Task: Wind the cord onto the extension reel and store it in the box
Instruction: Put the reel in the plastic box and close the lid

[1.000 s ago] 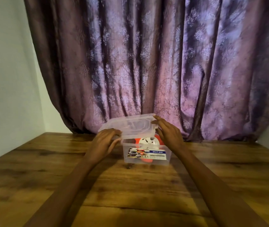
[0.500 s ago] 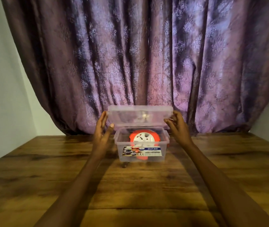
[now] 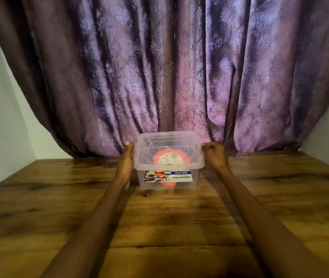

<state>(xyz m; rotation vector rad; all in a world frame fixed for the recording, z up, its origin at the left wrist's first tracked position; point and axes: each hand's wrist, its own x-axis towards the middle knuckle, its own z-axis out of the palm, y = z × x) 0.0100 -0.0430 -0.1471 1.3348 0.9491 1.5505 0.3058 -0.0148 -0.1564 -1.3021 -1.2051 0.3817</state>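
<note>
The reel [image 3: 169, 158] lay in the box [image 3: 167, 178], lid [image 3: 168, 150] on; left hand [image 3: 127, 157] pressed flat, right hand [image 3: 214, 155] gripped the lid edge; only snapping seemed left.

Clear glossy plastic box [image 3: 185, 183], matt grained wood table [image 3: 59, 197], patterned cloth curtain [image 3: 159, 67].

Both bare forearms reach straight forward, well apart. The left hand [image 3: 126, 164] lies flat, fingers straight, thumb up. The right hand [image 3: 215, 155] is curled into a fist-like grip, knuckles up.
</note>
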